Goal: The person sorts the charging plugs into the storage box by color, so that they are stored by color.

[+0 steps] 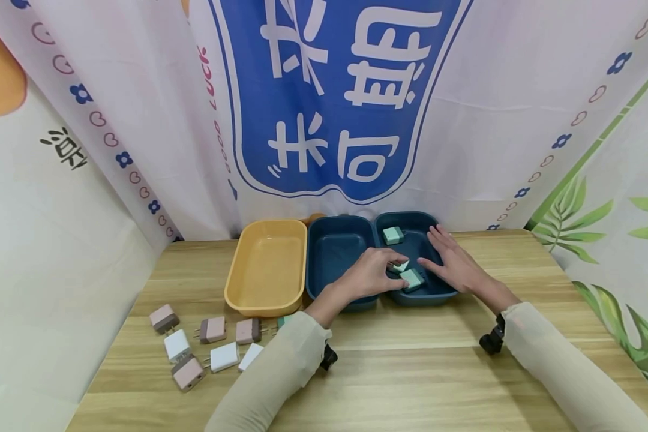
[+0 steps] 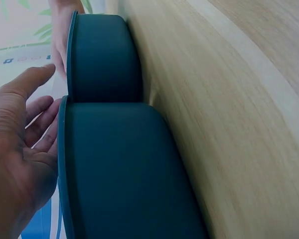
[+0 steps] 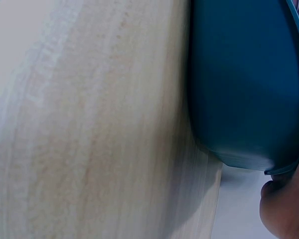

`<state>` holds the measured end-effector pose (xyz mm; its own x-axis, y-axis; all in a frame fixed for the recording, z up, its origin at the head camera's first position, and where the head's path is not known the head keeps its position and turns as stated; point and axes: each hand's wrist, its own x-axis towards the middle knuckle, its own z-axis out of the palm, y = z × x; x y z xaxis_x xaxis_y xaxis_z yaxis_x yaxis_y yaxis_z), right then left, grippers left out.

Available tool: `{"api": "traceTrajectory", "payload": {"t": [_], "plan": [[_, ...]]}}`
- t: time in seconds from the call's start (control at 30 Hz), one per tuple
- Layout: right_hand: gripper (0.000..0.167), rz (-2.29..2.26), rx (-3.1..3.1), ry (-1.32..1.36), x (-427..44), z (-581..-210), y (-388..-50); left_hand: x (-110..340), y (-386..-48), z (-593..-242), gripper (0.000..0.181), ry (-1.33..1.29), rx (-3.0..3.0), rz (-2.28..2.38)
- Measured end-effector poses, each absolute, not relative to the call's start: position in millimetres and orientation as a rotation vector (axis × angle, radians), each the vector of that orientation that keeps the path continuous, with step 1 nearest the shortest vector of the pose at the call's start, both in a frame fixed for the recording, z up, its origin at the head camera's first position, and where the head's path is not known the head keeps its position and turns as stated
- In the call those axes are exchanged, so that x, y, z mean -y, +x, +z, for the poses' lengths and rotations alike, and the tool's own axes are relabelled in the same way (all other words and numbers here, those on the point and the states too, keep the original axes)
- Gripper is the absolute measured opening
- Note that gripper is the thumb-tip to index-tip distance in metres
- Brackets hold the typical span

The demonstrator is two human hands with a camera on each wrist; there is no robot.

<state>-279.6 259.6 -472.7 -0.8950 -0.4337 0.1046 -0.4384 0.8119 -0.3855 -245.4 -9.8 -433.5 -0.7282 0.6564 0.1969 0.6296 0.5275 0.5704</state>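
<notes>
In the head view my left hand [image 1: 371, 273] reaches over the right-hand dark blue bin [image 1: 434, 295]. Its thumb and fingers are spread apart around a mint-green charger plug [image 1: 399, 267], partly hidden by the fingers. Beside the thumb lies a second green charger plug [image 1: 412, 279], and another green plug [image 1: 392, 235] sits toward the back of that bin. In the left wrist view the left hand [image 2: 27, 134] shows a gap between thumb and fingers, its fingertips hidden past the bin rim. My right hand [image 1: 453, 261] lies over the bin's right side with fingers extended.
A second dark blue bin [image 1: 341, 225] and a yellow bin [image 1: 267, 270] stand in the row to the left. On the wooden table [image 1: 410, 372] at left lie several pink-and-brown plugs [image 1: 187, 372] and white plugs [image 1: 224, 357], plus a green one [image 1: 284, 321] partly behind the left sleeve.
</notes>
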Motion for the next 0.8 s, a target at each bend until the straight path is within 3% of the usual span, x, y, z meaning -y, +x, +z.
{"api": "traceTrajectory", "payload": {"t": [0.8], "plan": [[0.087, 0.624, 3.015, 0.704, -258.9, -470.4, -277.9, 46.1, -229.7, -419.7, 0.057, 1.176, -2.727, 1.012]]}}
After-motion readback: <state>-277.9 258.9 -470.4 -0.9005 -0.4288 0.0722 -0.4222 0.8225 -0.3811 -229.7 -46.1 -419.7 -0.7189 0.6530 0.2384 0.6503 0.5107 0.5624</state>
